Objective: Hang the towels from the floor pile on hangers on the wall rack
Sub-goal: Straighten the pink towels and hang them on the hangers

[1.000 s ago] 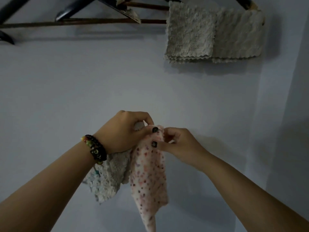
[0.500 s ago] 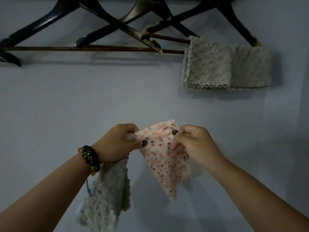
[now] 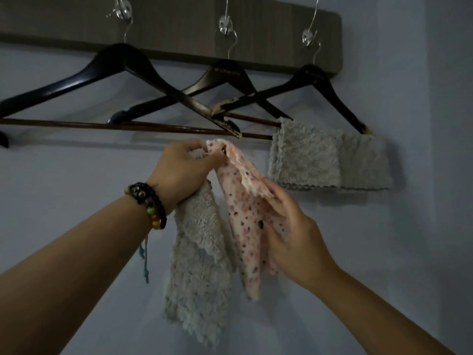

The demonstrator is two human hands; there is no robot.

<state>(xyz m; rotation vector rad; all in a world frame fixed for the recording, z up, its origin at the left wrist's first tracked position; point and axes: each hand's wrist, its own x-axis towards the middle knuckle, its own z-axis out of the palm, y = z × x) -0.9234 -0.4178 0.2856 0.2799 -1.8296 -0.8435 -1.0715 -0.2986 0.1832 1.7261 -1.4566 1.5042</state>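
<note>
Head view. My left hand (image 3: 183,166) pinches the top corner of the spotted pink towel (image 3: 243,226) and also clamps a grey towel (image 3: 197,254), parked there, I judge, so the pink one can be spread first. My right hand (image 3: 289,226) grips the pink towel's far edge, stretching it just below the middle hanger (image 3: 225,75) on the wall rack (image 3: 179,29). The pink cloth is thin, scallop-edged and limp; two grey towels (image 3: 307,155) already drape the right hanger's bar.
</note>
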